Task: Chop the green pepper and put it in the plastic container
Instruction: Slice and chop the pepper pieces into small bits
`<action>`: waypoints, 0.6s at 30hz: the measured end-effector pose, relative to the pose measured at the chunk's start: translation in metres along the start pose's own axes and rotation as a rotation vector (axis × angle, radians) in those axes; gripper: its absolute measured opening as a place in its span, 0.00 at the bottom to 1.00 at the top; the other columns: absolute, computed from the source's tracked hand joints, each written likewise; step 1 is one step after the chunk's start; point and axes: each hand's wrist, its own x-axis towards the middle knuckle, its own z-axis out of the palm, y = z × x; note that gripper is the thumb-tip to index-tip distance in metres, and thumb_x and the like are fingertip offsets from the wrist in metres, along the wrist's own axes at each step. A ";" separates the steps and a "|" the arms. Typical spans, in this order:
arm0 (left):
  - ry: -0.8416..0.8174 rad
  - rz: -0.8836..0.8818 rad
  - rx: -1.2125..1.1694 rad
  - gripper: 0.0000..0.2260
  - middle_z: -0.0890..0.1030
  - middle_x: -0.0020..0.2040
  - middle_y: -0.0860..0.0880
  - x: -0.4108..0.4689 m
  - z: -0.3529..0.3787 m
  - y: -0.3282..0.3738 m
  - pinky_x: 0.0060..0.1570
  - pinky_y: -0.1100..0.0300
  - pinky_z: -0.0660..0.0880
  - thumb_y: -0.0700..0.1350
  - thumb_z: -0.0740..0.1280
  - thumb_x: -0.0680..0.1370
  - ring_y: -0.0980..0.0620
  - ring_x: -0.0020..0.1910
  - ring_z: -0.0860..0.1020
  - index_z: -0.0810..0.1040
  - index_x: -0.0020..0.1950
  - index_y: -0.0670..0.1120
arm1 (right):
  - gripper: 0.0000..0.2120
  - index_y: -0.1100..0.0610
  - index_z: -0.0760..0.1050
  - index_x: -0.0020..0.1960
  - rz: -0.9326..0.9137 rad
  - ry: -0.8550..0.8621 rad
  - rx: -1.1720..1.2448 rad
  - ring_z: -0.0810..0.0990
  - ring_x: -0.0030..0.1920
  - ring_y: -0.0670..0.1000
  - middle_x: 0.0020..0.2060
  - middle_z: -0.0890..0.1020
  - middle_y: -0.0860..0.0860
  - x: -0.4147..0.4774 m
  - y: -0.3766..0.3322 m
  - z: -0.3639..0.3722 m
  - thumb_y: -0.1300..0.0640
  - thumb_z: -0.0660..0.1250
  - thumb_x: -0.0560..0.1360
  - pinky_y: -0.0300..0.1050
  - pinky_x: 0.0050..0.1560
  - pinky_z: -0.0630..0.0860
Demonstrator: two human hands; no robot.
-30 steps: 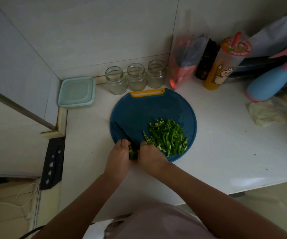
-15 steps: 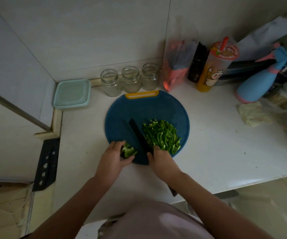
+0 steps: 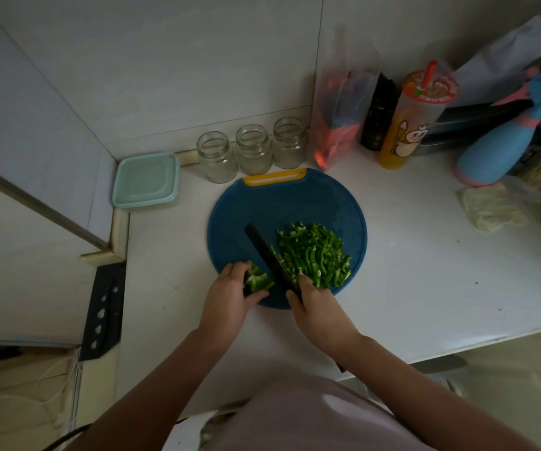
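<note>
A round blue cutting board [image 3: 295,203] with a yellow handle lies on the white counter. A heap of chopped green pepper strips [image 3: 314,253] covers its right half. My left hand [image 3: 230,296] grips an uncut piece of green pepper [image 3: 257,280] at the board's near left edge. My right hand [image 3: 318,307] grips a black knife [image 3: 267,255], whose blade lies along the left side of the heap. The pale green plastic container [image 3: 145,180], lid on, sits at the back left corner.
Three glass jars [image 3: 251,149] stand behind the board. A plastic bag [image 3: 340,115], a dark bottle [image 3: 378,115], an orange drink cup [image 3: 415,118], a blue spray bottle [image 3: 503,141] and a crumpled wrapper [image 3: 490,206] line the back right. A black knife holder [image 3: 105,309] hangs at left.
My hands have drawn apart: the left one pulled the pepper piece leftwards, and the right one swung the knife against the heap of strips.
</note>
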 end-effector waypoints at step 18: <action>-0.003 0.030 0.067 0.23 0.79 0.49 0.41 0.007 0.000 -0.002 0.44 0.53 0.75 0.47 0.76 0.67 0.43 0.47 0.79 0.77 0.58 0.39 | 0.11 0.62 0.65 0.54 -0.024 -0.044 -0.116 0.78 0.45 0.63 0.45 0.79 0.62 0.004 -0.001 0.012 0.53 0.54 0.82 0.49 0.40 0.71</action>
